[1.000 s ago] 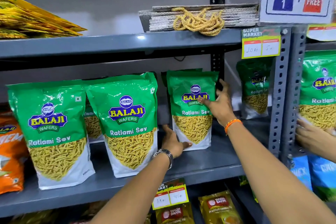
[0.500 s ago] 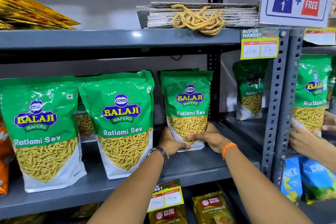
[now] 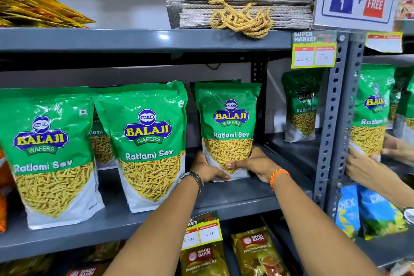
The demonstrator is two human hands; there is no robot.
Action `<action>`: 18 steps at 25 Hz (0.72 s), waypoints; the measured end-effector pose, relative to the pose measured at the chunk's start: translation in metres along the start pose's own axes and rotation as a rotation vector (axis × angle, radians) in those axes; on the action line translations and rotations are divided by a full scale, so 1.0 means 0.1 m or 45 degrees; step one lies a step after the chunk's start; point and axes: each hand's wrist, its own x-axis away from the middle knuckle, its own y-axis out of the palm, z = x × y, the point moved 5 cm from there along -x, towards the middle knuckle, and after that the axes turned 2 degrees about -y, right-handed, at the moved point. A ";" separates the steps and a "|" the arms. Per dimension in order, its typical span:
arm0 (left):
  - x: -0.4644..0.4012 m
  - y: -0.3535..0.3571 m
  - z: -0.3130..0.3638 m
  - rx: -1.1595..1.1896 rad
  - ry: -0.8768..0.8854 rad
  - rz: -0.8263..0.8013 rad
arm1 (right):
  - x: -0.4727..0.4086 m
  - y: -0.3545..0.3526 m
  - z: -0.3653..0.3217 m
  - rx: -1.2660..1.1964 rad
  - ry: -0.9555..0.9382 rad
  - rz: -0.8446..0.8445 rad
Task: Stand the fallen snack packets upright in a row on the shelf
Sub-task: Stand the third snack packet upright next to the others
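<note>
Three green Ratlami Sev packets stand upright in a row on the grey shelf [image 3: 233,204]. The right packet [image 3: 228,123] is held at its base from both sides: my left hand [image 3: 206,169] grips its lower left corner, my right hand [image 3: 253,163] its lower right, thumb across the front. The middle packet [image 3: 147,141] and the left packet [image 3: 49,154] stand free, nearer the shelf's front edge. Another green packet [image 3: 100,141] stands behind and between them, mostly hidden.
A perforated upright post [image 3: 331,132] bounds the shelf on the right. Beyond it another person's hands [image 3: 363,166] hold a green packet [image 3: 371,114]. A further packet [image 3: 301,107] stands at the back right. Price tags hang on the shelf edges; tea packets sit below.
My right hand came down from the right packet's upper edge to its base. Both hands now clasp the packet's bottom, and it stands straighter.
</note>
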 end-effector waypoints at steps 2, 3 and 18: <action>0.07 -0.01 0.00 -0.013 -0.019 0.014 | 0.06 0.00 -0.02 0.015 0.017 -0.022; 0.12 -0.01 0.00 -0.013 -0.024 0.019 | 0.09 0.01 -0.03 0.023 0.027 -0.027; 0.56 -0.08 -0.02 -0.079 0.193 -0.009 | 0.56 -0.03 -0.25 0.274 -0.017 -0.095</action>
